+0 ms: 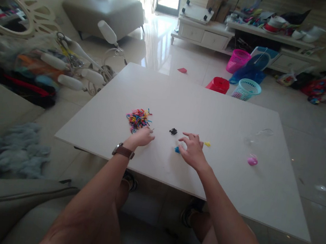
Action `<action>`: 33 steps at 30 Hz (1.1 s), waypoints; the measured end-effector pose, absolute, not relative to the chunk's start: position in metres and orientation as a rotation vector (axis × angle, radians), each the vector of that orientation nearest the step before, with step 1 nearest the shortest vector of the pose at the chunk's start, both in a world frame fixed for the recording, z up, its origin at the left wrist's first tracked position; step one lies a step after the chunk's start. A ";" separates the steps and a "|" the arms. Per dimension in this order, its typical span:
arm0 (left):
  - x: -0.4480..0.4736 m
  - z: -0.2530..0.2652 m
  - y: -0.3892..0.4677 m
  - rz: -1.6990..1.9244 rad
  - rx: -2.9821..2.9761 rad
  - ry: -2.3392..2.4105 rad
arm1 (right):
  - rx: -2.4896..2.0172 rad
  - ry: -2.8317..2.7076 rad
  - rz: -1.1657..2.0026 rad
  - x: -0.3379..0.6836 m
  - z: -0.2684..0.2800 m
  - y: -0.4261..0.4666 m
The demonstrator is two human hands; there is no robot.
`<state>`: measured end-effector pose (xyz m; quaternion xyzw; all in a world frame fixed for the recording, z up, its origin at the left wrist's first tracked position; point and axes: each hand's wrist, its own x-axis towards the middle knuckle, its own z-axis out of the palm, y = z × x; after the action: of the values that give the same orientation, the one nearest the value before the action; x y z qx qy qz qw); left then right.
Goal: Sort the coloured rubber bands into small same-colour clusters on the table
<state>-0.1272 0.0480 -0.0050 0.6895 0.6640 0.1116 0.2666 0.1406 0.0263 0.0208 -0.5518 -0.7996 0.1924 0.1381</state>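
A heap of short multicoloured strands (138, 119) lies on the white table (197, 102), left of the middle. My left hand (142, 137), with a watch (123, 151) at its wrist, is at the near edge of this heap, its fingers drawn together; whatever they pinch is too small to name. Beside a small blue piece (177, 150), my right hand (192, 149) hovers with thumb and fingers apart, holding nothing visible. Between the hands, slightly farther off, sits a little pile of black pieces (173, 131). Just right of my right hand is a small yellow piece (207, 144).
Toward the table's right side are a pink-purple rounded object (252, 160) and a clear, see-through item (259, 136). Beyond the far edge stand a red bin (219, 84) and a light-blue basket (246, 89). A lamp with white shades (91, 76) is near the left edge.
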 end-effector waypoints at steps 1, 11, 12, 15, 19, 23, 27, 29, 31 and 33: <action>-0.116 -0.005 0.049 0.278 1.863 1.771 | -1.600 -2.304 0.556 0.141 0.022 0.027; -0.044 -0.027 0.048 0.231 1.935 1.713 | -1.619 -2.247 0.584 0.153 0.027 0.026; -0.042 -0.028 0.047 0.236 1.936 1.715 | -1.617 -2.245 0.582 0.154 0.028 0.026; -0.036 -0.031 0.047 0.236 1.944 1.707 | -1.617 -2.235 0.582 0.158 0.031 0.026; -0.030 -0.032 0.048 0.227 1.952 1.684 | -1.625 -2.211 0.599 0.161 0.034 0.027; -0.026 -0.027 0.047 0.219 1.932 1.719 | -1.627 -2.213 0.614 0.160 0.032 0.029; -0.024 -0.018 0.045 0.236 1.886 1.749 | -1.615 -2.248 0.623 0.156 0.028 0.030; -0.025 -0.014 0.045 0.270 1.853 1.770 | -1.613 -2.273 0.635 0.152 0.026 0.030; -0.027 -0.009 0.046 0.336 1.807 1.793 | -1.594 -2.323 0.668 0.146 0.024 0.029; -0.030 -0.004 0.047 0.429 1.747 1.804 | -1.543 -2.396 0.723 0.137 0.021 0.027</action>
<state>-0.0300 0.0471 -0.0043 0.6558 0.6771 0.1609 0.2925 0.1370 0.0274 0.0211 -0.5223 -0.8107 0.2446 0.1005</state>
